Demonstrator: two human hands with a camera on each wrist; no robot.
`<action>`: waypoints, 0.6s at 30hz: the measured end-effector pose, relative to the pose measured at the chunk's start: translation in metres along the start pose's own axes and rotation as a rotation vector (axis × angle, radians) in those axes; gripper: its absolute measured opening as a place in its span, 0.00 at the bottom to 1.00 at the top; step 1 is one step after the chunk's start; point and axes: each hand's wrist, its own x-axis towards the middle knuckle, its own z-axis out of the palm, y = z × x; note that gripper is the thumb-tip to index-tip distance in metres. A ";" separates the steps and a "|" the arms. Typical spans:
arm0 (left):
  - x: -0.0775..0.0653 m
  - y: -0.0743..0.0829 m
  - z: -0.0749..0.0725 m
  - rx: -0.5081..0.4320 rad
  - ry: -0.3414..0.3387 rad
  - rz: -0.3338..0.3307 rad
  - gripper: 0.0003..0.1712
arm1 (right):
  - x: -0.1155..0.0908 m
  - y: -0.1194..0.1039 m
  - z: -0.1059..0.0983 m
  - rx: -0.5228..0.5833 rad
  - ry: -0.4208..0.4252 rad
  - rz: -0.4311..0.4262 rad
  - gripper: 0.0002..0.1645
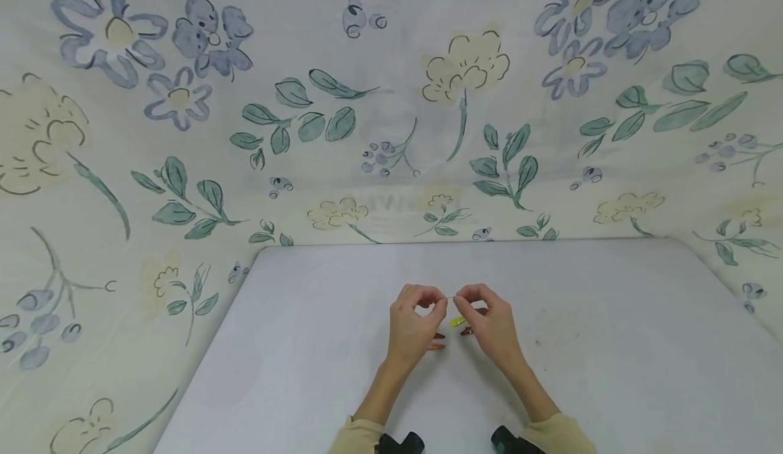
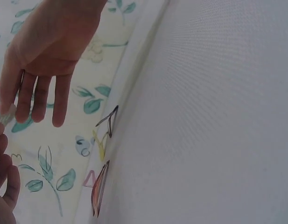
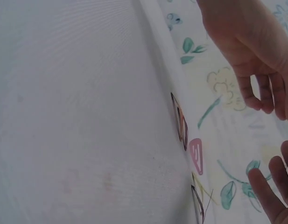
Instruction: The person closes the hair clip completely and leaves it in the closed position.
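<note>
Between the fingertips of both hands is a small pale, thin piece [image 1: 450, 297], held above the table; its kind is too small to tell. My left hand [image 1: 411, 328] pinches one end with thumb and forefinger, and my right hand [image 1: 493, 323] pinches the other. In the left wrist view the pale piece [image 2: 8, 116] looks translucent, with fingers covering most of it. Below the hands lie snap hair clips: a yellow one [image 1: 457, 321], a pink one [image 3: 196, 156], a dark one [image 2: 110, 122] and some orange-brown ones [image 3: 182, 125], partly hidden by the hands in the head view.
The clips lie on a white table [image 1: 306, 345] with rounded far corners. Beyond its far edge hangs a flowered cloth [image 1: 391, 100], which also runs down both sides. Black straps or mounts [image 1: 400, 444] sit at both wrists, by the pale yellow sleeves [image 1: 357, 437].
</note>
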 end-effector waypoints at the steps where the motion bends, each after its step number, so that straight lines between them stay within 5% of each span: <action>1: 0.000 0.000 -0.001 0.002 -0.002 0.009 0.03 | 0.000 0.000 0.000 0.004 -0.008 0.013 0.06; 9: 0.005 0.000 -0.009 0.030 -0.042 0.078 0.02 | 0.002 0.002 -0.005 0.069 -0.067 0.031 0.07; 18: 0.012 0.004 -0.019 0.113 -0.112 0.150 0.05 | 0.007 -0.004 -0.011 -0.039 -0.116 -0.175 0.10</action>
